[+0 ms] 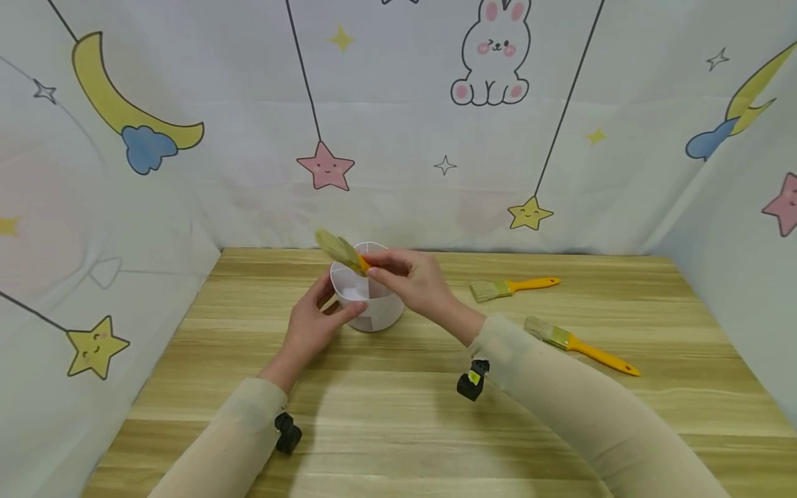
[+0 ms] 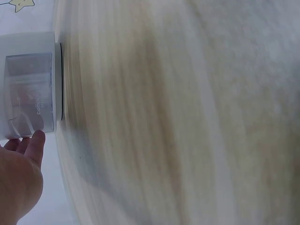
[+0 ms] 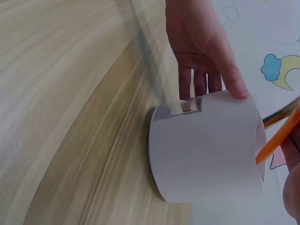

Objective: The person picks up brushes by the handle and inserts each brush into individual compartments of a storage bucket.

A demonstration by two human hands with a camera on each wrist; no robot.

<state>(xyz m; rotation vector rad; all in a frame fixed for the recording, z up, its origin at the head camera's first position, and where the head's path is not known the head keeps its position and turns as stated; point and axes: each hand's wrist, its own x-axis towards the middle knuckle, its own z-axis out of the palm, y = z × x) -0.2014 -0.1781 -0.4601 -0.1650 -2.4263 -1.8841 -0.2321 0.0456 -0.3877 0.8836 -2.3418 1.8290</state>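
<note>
A white round brush holder (image 1: 381,315) with dividers inside stands upright near the table's far edge; a clear window (image 2: 29,93) is set in its side. My left hand (image 1: 311,321) grips its left side, thumb near the rim. Above the opening, my right hand (image 1: 414,280) pinches a paintbrush (image 1: 339,250) with pale bristles up and left. In the right wrist view an orange handle (image 3: 279,138) dips into the holder's mouth. Beside it shows another brush's metal collar (image 3: 280,114); whether that brush is also held, I cannot tell.
Two more paintbrushes with yellow-orange handles lie right of the holder: one farther back (image 1: 513,286), one nearer (image 1: 582,346) and partly beside the right sleeve. The wooden table (image 1: 386,429) meets a printed cloth backdrop (image 1: 398,117) behind and at both sides.
</note>
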